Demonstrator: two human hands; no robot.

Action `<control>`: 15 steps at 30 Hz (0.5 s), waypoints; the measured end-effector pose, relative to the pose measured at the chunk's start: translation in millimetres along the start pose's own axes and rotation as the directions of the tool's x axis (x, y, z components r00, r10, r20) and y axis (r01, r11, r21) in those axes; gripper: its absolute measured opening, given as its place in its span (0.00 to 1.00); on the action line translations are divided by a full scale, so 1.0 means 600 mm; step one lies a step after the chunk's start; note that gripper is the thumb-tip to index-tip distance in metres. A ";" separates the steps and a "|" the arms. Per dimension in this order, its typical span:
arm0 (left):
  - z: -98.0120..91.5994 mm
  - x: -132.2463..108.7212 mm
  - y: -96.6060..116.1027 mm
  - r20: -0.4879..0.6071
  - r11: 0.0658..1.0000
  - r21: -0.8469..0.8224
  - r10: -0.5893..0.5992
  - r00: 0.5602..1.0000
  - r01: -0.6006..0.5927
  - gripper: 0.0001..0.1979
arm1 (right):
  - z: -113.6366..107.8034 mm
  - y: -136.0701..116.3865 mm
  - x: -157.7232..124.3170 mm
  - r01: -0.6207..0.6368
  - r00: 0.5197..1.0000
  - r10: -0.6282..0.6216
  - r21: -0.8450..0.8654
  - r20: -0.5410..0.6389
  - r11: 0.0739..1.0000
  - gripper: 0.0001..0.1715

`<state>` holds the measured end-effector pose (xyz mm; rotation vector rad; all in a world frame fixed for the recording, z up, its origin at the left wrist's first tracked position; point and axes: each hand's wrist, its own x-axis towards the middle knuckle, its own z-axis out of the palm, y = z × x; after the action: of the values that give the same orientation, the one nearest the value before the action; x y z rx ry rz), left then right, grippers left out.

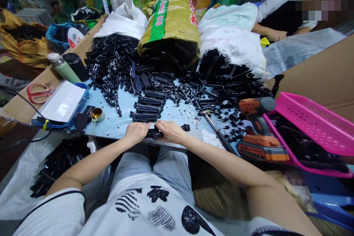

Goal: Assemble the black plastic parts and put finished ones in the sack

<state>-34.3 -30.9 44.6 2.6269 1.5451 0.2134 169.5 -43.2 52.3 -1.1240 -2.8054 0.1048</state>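
Blue bench (125,104), heaped with black parts (149,109). Grip narrow: pinching black piece (153,133) with left hand (136,132) and right hand (169,131). Hammer (218,132), drill (259,124) off right.

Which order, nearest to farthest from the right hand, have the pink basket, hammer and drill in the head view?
From the right hand:
1. Hammer, to its right
2. Drill, right of the hammer
3. Pink basket, farthest right, past the drill
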 end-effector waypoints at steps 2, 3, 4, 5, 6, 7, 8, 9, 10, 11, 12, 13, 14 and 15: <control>0.014 0.008 -0.001 -0.052 1.000 0.020 -0.003 0.999 0.004 0.28 | -0.004 0.012 -0.015 -0.002 1.000 0.002 0.030 0.007 1.000 0.35; 0.024 0.013 0.000 -0.074 1.000 0.026 -0.006 0.997 0.008 0.28 | -0.006 0.022 -0.027 -0.015 1.000 0.015 0.029 0.002 0.999 0.37; 0.035 0.018 0.002 -0.088 1.000 0.026 -0.012 0.996 0.014 0.27 | -0.006 0.035 -0.043 -0.069 0.998 0.069 0.013 -0.012 0.998 0.37; 0.047 0.022 0.006 -0.093 1.000 0.020 -0.019 0.995 0.021 0.27 | -0.006 0.051 -0.064 -0.183 0.983 0.182 -0.016 -0.038 0.983 0.35; 0.058 0.024 0.010 -0.090 1.000 0.010 -0.020 0.996 0.021 0.27 | -0.003 0.069 -0.089 -0.352 0.935 0.348 -0.055 -0.074 0.934 0.32; 0.068 0.024 0.015 -0.084 1.000 0.000 -0.009 0.996 0.009 0.26 | 0.001 0.087 -0.117 -0.546 0.837 0.536 -0.095 -0.113 0.832 0.30; 0.076 0.021 0.019 -0.080 1.000 -0.008 0.019 0.997 -0.019 0.24 | 0.006 0.105 -0.148 -0.720 0.694 0.704 -0.136 -0.152 0.680 0.27; 0.081 0.015 0.021 -0.083 0.998 -0.010 0.064 0.995 -0.065 0.22 | 0.013 0.121 -0.181 -0.838 0.543 0.821 -0.176 -0.176 0.517 0.26; 0.085 0.008 0.022 -0.093 0.992 -0.007 0.121 0.988 -0.123 0.19 | 0.021 0.134 -0.211 -0.894 0.430 0.886 -0.219 -0.176 0.391 0.24; 0.086 -0.001 0.020 -0.108 0.983 0.002 0.181 0.977 -0.182 0.17 | 0.029 0.144 -0.238 -0.913 0.361 0.919 -0.260 -0.158 0.314 0.22; 0.086 -0.009 0.016 -0.121 0.973 0.014 0.231 0.965 -0.232 0.15 | 0.035 0.151 -0.259 -0.915 0.327 0.937 -0.288 -0.126 0.281 0.21; 0.085 -0.016 0.011 -0.125 0.965 0.027 0.264 0.956 -0.262 0.16 | 0.040 0.153 -0.273 -0.917 0.307 0.947 -0.296 -0.091 0.268 0.20; 0.084 -0.022 0.006 -0.118 0.960 0.039 0.280 0.953 -0.277 0.17 | 0.041 0.153 -0.279 -0.924 0.288 0.955 -0.281 -0.068 0.259 0.20; 0.082 -0.025 0.001 -0.105 0.959 0.050 0.283 0.953 -0.279 0.18 | 0.037 0.149 -0.278 -0.939 0.264 0.963 -0.243 -0.050 0.245 0.21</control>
<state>-32.7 -44.5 -5.1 2.9014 1.2039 0.3611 347.2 -94.4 6.6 -2.8108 -1.6798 -0.0690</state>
